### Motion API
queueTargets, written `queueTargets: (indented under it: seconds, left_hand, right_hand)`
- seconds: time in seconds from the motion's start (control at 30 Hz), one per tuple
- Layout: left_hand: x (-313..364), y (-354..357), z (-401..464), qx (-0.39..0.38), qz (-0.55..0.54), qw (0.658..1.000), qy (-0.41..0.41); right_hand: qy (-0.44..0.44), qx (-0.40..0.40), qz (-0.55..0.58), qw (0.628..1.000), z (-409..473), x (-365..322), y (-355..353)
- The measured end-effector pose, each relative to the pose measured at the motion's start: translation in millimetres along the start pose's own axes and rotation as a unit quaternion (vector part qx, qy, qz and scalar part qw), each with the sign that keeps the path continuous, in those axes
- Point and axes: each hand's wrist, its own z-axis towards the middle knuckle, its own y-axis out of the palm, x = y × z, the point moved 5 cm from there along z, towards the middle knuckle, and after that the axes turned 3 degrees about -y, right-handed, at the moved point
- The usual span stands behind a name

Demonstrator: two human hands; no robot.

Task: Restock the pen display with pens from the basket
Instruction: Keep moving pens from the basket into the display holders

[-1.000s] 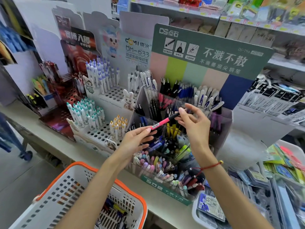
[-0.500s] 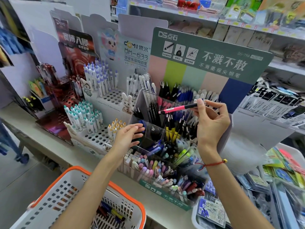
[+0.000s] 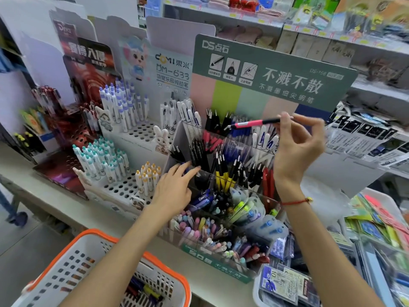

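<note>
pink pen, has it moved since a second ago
Yes. The pink pen, pinched in the right hand, has gone up and right: from low over the front compartments to level with the striped backboard under the green sign.

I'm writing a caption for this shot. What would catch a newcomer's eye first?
The right hand pinches a pink pen, held level above the back compartments of the clear pen display. Behind it rises a big green sign with white lettering. At bottom left an orange-rimmed basket holds a few more pens, while the left hand reaches open into the display.
</note>
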Motion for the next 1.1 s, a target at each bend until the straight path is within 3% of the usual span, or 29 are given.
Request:
queueTargets:
  seconds: [0.13, 0.23, 0.43, 0.6, 0.8, 1.1]
  left_hand:
    - [0, -5, 5, -0.002, -0.014, 1.0, -0.006]
    - [-1, -10, 7, -0.007, -0.028, 1.0, -0.009]
    - [-4, -20, 12, 0.052, -0.131, 0.989, -0.048]
    - [-2, -30, 21, 0.111, -0.137, 0.981, -0.075]
    - [8, -37, 18, 0.115, -0.114, 0.983, -0.087]
    - [0, -27, 2, 0.13, -0.135, 0.98, -0.071]
  right_hand:
    - [-0.08, -0.111, -0.069, 0.988, 8, 3, 50]
    - [-0.114, -0.214, -0.187, 0.952, 7, 13, 87]
    - [-0.195, -0.248, -0.345, 0.884, 18, 13, 118]
    - [-0.185, -0.327, -0.41, 0.831, 17, 24, 125]
    - [-0.16, -0.308, -0.373, 0.86, 6, 38, 110]
    - [-0.208, -0.3, -0.384, 0.848, 0, 39, 105]
